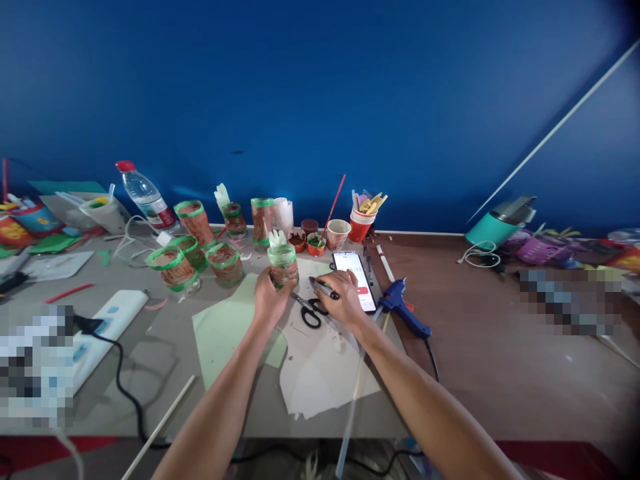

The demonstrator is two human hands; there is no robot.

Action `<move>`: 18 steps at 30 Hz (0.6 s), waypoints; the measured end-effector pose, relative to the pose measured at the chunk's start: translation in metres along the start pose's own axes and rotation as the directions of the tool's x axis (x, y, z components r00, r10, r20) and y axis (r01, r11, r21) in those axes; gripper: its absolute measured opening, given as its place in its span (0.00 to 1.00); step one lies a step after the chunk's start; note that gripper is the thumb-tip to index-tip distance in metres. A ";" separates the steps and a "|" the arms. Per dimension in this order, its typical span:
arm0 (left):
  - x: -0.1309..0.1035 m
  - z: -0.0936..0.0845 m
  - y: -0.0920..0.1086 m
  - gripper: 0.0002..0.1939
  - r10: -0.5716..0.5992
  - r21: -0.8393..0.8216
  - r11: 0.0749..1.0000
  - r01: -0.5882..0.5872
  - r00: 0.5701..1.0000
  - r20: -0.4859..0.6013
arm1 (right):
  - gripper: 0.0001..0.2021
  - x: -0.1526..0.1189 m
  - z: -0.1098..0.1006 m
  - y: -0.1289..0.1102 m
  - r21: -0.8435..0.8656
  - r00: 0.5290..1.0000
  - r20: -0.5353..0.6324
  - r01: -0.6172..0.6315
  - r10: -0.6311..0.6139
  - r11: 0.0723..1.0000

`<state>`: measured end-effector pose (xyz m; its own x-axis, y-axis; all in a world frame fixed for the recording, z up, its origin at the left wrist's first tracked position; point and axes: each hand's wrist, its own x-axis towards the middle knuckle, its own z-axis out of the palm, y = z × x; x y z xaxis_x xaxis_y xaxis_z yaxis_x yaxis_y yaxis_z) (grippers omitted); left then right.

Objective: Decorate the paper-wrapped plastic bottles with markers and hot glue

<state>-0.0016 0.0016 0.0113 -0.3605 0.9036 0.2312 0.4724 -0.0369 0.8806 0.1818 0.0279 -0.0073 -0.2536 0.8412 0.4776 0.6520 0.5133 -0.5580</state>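
My left hand (274,293) is closed round the lower part of a small painted cup (283,257), brown with a green rim. A pale green paper cutout (277,238) rises at the cup's top. In my right hand (342,296) is a dark marker pen (325,288), its tip pointing left toward the cup but apart from it. Black-handled scissors (311,316) lie between the two hands, on a cut white paper sheet (320,373). A light green sheet (220,333) is under my left forearm.
Several brown and green cups (173,268) stand at the left, before a water bottle (145,197). A lit phone (356,277) and a blue glue gun (404,310) lie right of my hand. Paint cups (315,245) stand behind; a power strip (110,323) lies left.
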 end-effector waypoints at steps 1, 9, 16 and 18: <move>0.000 0.000 0.000 0.14 0.002 -0.005 1.000 -0.002 1.000 0.002 | 0.07 0.000 -0.001 0.001 0.002 1.000 -0.002 -0.007 0.007 1.000; 0.001 0.001 -0.002 0.15 0.012 -0.003 1.000 -0.012 1.000 -0.006 | 0.06 0.002 -0.001 0.004 0.026 1.000 0.010 -0.005 0.005 1.000; 0.001 0.002 -0.006 0.17 -0.021 0.000 1.000 0.021 0.999 -0.031 | 0.08 0.005 -0.018 0.001 0.057 0.975 -0.222 0.029 -0.015 0.998; 0.000 0.003 -0.007 0.18 -0.035 0.011 0.999 0.035 0.998 -0.047 | 0.08 0.005 -0.021 0.001 0.111 0.959 -0.284 0.033 -0.001 0.993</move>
<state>-0.0026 0.0035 0.0044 -0.4141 0.8833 0.2197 0.4684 -0.0002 0.8835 0.1964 0.0292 0.0084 -0.0404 0.7580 0.6510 0.5599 0.5568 -0.6135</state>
